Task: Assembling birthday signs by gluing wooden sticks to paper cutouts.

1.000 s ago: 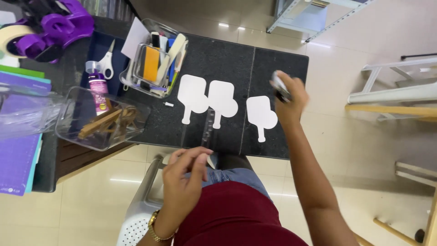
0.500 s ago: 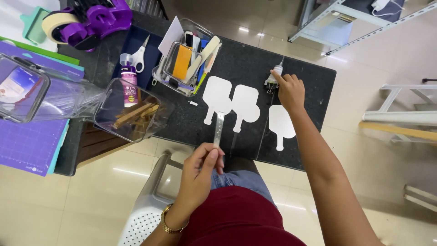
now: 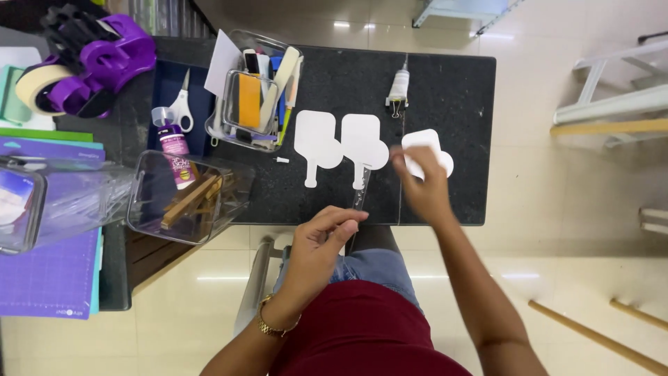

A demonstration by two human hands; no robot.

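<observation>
Looking at it now, the right hand has come back from the glue tube, which now lies clipped at the table's far edge, and hovers blurred over the third white paddle cutout; I can't tell its fingers' state. Left hand pinches the clear stick under the middle cutout, so gluing looks done here.

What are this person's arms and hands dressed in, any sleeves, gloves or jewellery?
Both forearms are bare, with no sleeves reaching them and no gloves. The left hand has a gold-coloured bracelet or watch band around its wrist. The right hand is blurred; no ring or band shows on it or its wrist. Below are a dark red top and blue jeans.
</observation>
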